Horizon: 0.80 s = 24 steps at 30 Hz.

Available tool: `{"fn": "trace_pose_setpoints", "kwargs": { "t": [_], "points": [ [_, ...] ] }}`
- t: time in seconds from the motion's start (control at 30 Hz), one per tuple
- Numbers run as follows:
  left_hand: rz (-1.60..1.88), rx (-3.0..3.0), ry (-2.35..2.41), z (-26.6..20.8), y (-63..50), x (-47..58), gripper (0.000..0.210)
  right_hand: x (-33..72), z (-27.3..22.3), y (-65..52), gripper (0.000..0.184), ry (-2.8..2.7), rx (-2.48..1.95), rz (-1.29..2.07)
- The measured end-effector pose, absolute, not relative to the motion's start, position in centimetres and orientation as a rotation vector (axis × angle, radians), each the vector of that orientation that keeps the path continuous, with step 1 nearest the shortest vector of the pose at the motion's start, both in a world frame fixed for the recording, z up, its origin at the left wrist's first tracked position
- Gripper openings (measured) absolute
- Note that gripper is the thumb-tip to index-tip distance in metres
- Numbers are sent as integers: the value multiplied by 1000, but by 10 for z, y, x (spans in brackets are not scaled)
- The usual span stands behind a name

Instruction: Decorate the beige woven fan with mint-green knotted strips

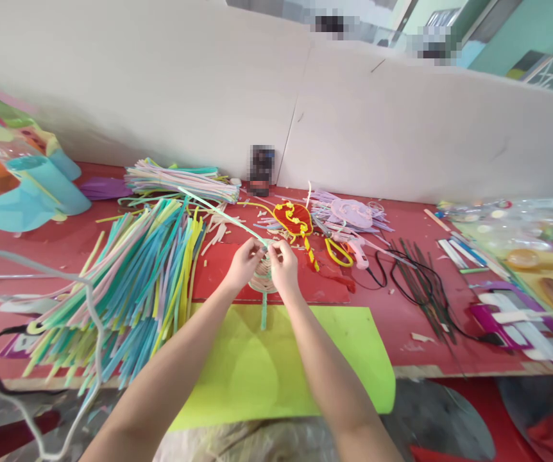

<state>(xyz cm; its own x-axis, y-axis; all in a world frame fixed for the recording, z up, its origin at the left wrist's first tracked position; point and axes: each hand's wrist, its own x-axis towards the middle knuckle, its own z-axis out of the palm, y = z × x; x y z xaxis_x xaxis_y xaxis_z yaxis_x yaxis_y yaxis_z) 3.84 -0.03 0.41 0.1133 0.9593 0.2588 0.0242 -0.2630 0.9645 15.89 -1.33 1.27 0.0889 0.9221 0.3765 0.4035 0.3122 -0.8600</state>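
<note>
The left hand (247, 262) and right hand (284, 263) were clamped, close together, on a long pale-mint fuzzy stem (223, 215) at a round beige-and-green coiled disc (261, 280), just beyond the smooth lime-green sheet (257, 378) (the disc's green tail (263, 311) reached over it). The sheet overhung the red worktop's (394, 340) near edge. A thick multicoloured fuzzy bundle (122, 289) crowded its left; a band of worktop separated its right from thin dark stems (423, 273).
</note>
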Motion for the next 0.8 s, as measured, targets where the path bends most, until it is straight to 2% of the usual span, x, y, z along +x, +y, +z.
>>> {"fn": "trace_pose_setpoints", "kwargs": {
  "t": [0.27, 0.53, 0.67, 0.8],
  "points": [
    [1358, 1498, 1125, 1, -1, 42, 9, 156, 8, -13, 21, -1490, -1251, 602],
    [1249, 1424, 906, -1, 9, 32, 17, 166, 8, -3, 45, -1346, -1253, 924],
    [1204, 1452, 922, -3, 10, 31, 18, 169, 9, -2, 43, -1269, -1206, 1096],
    [1203, 1515, 981, 0, 8, 30, 16, 172, 9, 0, 39, -1305, -1214, 1071]
  ]
}}
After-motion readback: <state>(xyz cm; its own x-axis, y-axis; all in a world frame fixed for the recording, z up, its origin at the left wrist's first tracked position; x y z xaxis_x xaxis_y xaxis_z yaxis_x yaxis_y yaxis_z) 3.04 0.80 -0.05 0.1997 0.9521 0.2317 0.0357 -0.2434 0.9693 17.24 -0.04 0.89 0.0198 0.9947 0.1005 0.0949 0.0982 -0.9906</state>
